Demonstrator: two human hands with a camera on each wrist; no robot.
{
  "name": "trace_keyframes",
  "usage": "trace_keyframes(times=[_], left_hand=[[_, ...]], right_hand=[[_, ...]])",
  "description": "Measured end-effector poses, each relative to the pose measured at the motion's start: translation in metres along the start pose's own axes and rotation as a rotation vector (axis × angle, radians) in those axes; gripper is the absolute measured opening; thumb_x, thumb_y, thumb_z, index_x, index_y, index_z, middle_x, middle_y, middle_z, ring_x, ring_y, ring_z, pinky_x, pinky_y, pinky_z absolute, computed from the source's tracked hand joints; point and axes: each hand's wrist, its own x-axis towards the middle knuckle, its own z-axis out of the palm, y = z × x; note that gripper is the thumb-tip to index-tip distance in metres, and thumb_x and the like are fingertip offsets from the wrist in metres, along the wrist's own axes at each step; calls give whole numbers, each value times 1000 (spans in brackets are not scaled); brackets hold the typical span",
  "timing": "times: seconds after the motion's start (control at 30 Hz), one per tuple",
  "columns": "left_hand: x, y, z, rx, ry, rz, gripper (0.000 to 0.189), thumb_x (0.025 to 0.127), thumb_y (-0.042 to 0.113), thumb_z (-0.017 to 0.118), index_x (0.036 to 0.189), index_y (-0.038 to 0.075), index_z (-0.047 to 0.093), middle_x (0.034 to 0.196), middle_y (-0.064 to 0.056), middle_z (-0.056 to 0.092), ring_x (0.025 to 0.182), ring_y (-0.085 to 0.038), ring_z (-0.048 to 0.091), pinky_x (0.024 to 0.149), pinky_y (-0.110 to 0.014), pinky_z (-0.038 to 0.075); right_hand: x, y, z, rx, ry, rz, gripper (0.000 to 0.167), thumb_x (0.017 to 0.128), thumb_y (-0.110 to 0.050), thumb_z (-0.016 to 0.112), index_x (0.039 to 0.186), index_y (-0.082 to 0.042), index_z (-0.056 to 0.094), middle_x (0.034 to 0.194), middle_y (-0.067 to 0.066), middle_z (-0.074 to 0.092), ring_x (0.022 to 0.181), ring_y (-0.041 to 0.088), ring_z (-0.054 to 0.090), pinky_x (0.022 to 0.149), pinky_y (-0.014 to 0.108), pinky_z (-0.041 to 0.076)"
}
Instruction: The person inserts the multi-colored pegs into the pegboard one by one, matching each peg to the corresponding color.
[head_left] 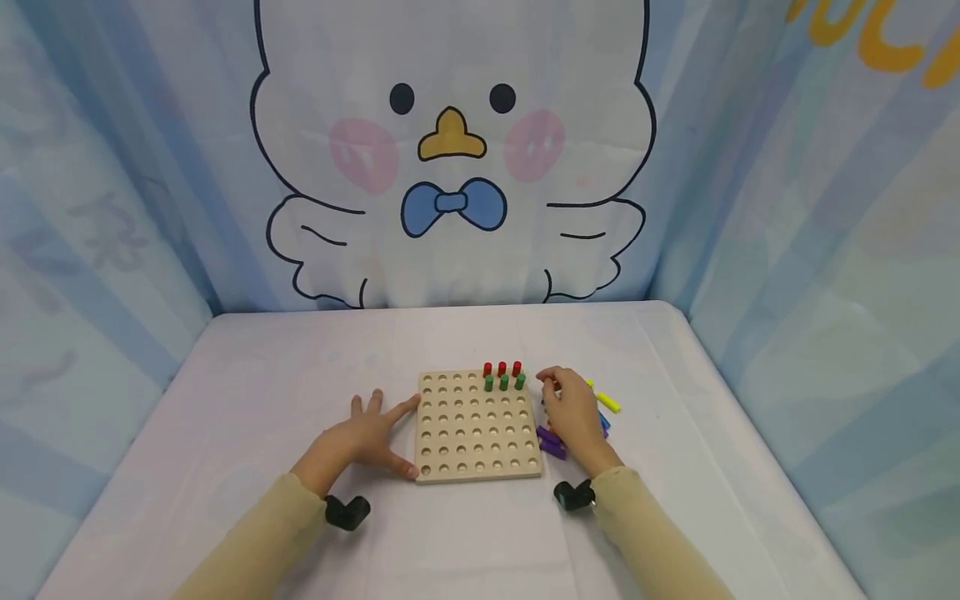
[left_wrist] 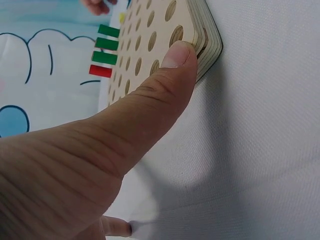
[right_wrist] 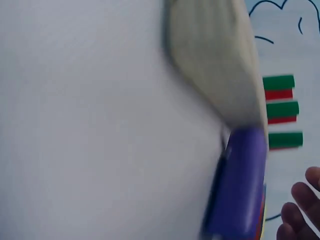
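Observation:
A square wooden pegboard (head_left: 477, 473) with rows of round holes lies flat on the table. Three red pegs (head_left: 502, 367) stand in its far row at the right, with three green pegs (head_left: 504, 382) in front of them. My left hand (head_left: 365, 437) rests at the board's left side with fingers spread; its thumb (left_wrist: 172, 67) touches the near corner. My right hand (head_left: 573, 411) hovers over loose pegs beside the board's right edge. Its fingers (right_wrist: 302, 202) are loosely bent, and no peg shows between them. Purple pegs (right_wrist: 240, 187) lie just below that hand.
Yellow pegs (head_left: 608, 402) and blue pegs (head_left: 603, 422) lie at the right of the pile, partly hidden by the right hand. A white cloth covers the table (head_left: 300, 350). Behind it hangs a curtain (head_left: 450, 275) with a cartoon bird.

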Motion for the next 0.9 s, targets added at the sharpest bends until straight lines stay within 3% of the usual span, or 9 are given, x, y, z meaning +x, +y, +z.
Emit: trace_keyframes(times=[0.43, 0.67, 0.9], left_hand=[[0, 2, -1, -13, -9, 5, 122, 67, 58, 92, 165, 29, 25, 167, -38, 4, 149, -68, 1, 102, -87, 26], [0, 1, 0, -17, -14, 2, 122, 67, 58, 92, 165, 29, 25, 167, -37, 4, 149, -68, 0, 101, -88, 27], [3, 0, 2, -3, -7, -4, 123, 67, 60, 92, 165, 31, 24, 167, -37, 4, 149, -67, 1, 100, -88, 28]], right_hand=[[-15, 63, -54, -110, 31, 137, 19, 101, -14, 60, 115, -4, 70, 116, 16, 69, 107, 33, 64, 95, 51, 52], [-18, 75, -67, -135, -66, 228, 25, 98, -16, 66, 118, -2, 68, 115, 19, 68, 104, 33, 63, 88, 49, 53], [-14, 78, -70, -149, -114, 248, 26, 94, -10, 67, 119, 0, 67, 113, 20, 70, 101, 33, 63, 92, 51, 54]])
